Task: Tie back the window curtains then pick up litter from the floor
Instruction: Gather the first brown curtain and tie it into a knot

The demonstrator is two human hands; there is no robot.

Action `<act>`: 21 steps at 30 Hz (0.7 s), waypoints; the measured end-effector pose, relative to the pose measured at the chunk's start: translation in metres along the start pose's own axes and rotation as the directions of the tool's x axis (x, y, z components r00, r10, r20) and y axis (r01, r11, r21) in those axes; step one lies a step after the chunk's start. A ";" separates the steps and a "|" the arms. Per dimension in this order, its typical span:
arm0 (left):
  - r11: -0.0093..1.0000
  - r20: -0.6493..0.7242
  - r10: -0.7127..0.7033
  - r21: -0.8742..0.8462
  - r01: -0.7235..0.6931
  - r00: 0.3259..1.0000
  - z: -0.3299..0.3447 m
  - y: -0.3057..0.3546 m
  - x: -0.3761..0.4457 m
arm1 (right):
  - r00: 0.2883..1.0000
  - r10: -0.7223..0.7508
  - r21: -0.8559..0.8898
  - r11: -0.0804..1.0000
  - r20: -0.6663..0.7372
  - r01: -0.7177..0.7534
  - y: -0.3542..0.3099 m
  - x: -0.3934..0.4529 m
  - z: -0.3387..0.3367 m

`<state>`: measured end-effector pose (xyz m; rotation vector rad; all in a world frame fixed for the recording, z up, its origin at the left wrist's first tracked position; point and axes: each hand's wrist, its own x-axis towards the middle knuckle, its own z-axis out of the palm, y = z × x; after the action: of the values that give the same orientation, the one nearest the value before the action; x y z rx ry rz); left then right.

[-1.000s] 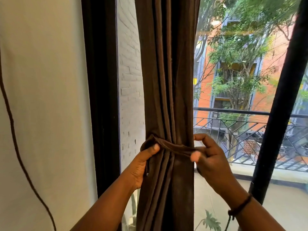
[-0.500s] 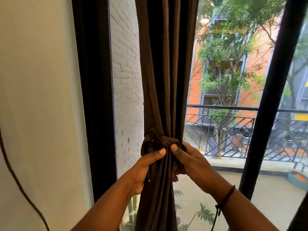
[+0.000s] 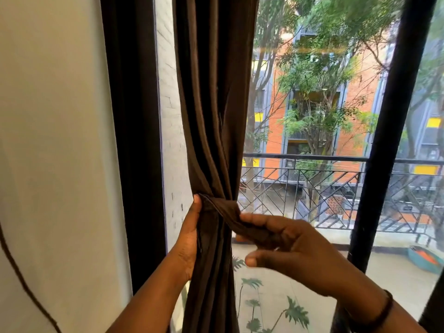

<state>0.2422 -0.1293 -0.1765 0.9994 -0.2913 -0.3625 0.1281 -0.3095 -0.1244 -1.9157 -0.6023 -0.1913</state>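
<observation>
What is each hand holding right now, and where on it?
The left hand grips the gathered brown curtain at its left edge, by the tie-back band. The right hand holds that band's free end.

Through the glass I see a black balcony railing (image 3: pixel 312 159), leafy trees (image 3: pixel 319 97) and an orange brick building (image 3: pixel 360 92); a cream wall (image 3: pixel 52 140) stands left

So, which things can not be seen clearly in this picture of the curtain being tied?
- Head view: the left hand fingers go behind the curtain, so their grip is hidden.
- The end of the tie-back band is covered by the right hand.
- The floor and any litter: out of frame.
- The curtain top: cut off by the upper edge.
</observation>
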 end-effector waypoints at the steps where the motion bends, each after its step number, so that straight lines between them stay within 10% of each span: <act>1: 1.000 0.016 -0.019 -0.010 0.019 1.000 -0.001 0.002 0.000 | 1.000 0.028 -0.022 0.999 -0.005 -0.028 -0.004 -0.001 0.003; 7: 0.972 0.378 -0.189 -0.062 0.229 0.906 0.005 0.003 -0.009 | 0.869 0.116 0.265 0.964 -0.481 0.018 -0.014 0.009 -0.012; 11: 0.948 0.483 -0.285 0.015 0.317 0.828 0.024 -0.009 -0.017 | 0.916 0.199 0.238 0.964 -0.348 -0.119 -0.004 0.020 -0.007; 16: 0.947 0.325 -0.321 0.102 0.304 0.890 0.031 -0.009 -0.020 | 0.966 0.138 0.456 0.890 -0.220 -0.023 0.007 0.025 0.021; 21: 0.768 -0.080 -0.092 0.628 0.122 0.993 0.044 0.010 -0.035 | 0.915 0.004 0.318 0.938 -0.403 0.136 0.009 0.022 0.026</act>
<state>0.1949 -0.1435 -0.1479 1.7000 -0.3245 -0.3509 0.1479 -0.2821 -0.1339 -1.4637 -0.3927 -0.4792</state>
